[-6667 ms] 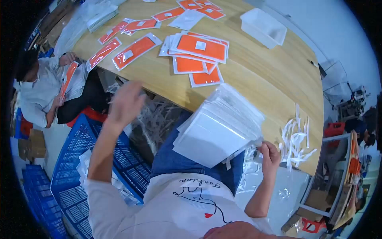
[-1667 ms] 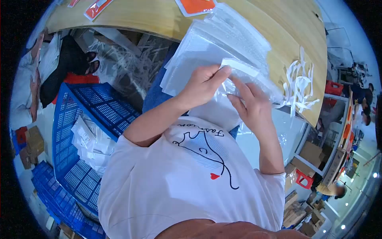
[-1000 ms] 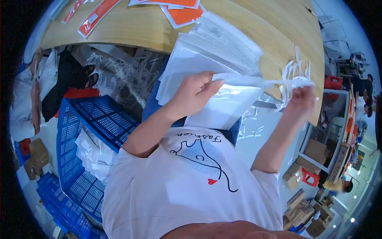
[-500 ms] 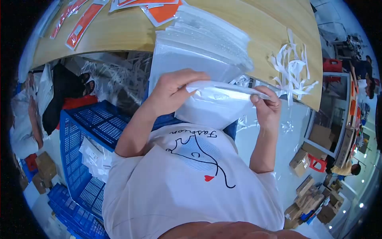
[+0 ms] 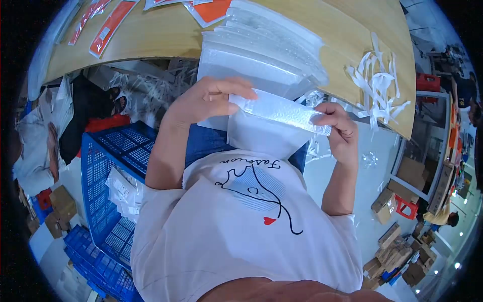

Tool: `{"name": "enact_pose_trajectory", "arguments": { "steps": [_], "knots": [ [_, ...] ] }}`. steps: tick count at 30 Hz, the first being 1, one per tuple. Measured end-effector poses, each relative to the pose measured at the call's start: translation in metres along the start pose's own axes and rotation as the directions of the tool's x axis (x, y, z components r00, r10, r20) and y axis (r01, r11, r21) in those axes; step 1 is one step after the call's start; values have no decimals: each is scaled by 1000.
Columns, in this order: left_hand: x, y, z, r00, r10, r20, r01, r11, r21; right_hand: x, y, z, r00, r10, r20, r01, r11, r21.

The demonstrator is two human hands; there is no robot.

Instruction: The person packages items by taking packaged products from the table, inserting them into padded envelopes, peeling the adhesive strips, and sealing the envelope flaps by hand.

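A white bubble bag hangs over my lap, its upper edge folded over into a shiny, bubble-textured band. My left hand holds the band's left end between thumb and fingers. At the other end, my right hand pinches the band's right corner. Just beyond the bag, a fanned stack of similar bubble bags lies on the wooden table and overhangs its near edge. To the right, a tangle of thin white strips rests near the table's corner.
Flat orange packets in clear sleeves lie at the table's far left. A blue plastic crate with white packages inside stands at my left. More white strips litter the space under the table. Cardboard boxes are piled at the right.
The bag's folded top has turned, so its bubble-textured band now faces me. My left hand has shifted slightly left and up with its end, while my right hand still grips the other.
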State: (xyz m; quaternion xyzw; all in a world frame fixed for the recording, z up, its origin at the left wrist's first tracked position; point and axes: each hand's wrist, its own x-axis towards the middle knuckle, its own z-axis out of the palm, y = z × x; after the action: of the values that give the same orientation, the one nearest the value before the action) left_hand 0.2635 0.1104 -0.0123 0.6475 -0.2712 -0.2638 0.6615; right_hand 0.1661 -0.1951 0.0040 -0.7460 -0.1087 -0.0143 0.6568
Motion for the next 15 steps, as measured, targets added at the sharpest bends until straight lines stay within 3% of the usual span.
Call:
{"name": "enact_pose_trajectory", "arguments": {
  "steps": [4, 7, 8, 9, 13, 15],
  "knots": [
    [1, 8, 14, 997, 21, -79, -16, 997, 70, 1, -12, 1, 998, 2, 57, 2, 997, -72],
    [0, 18, 30, 972, -4, -235, 17, 998, 54, 7, -20, 15, 926, 223, -303, -119, 938, 326],
    [-3, 20, 33, 958, -14, -287, 29, 998, 48, 7, -21, 18, 863, 320, -390, -121, 881, 457],
    [-5, 20, 34, 957, -15, -289, 30, 998, 49, 5, -21, 18, 864, 321, -388, -121, 880, 458],
    [-13, 18, 34, 971, -130, -200, 142, 989, 47, -4, -21, 16, 912, 345, -219, -359, 933, -26],
    [-19, 35, 39, 977, -6, -212, 25, 996, 89, 2, -25, 9, 947, 246, -207, -260, 965, -44]
  ]
}}
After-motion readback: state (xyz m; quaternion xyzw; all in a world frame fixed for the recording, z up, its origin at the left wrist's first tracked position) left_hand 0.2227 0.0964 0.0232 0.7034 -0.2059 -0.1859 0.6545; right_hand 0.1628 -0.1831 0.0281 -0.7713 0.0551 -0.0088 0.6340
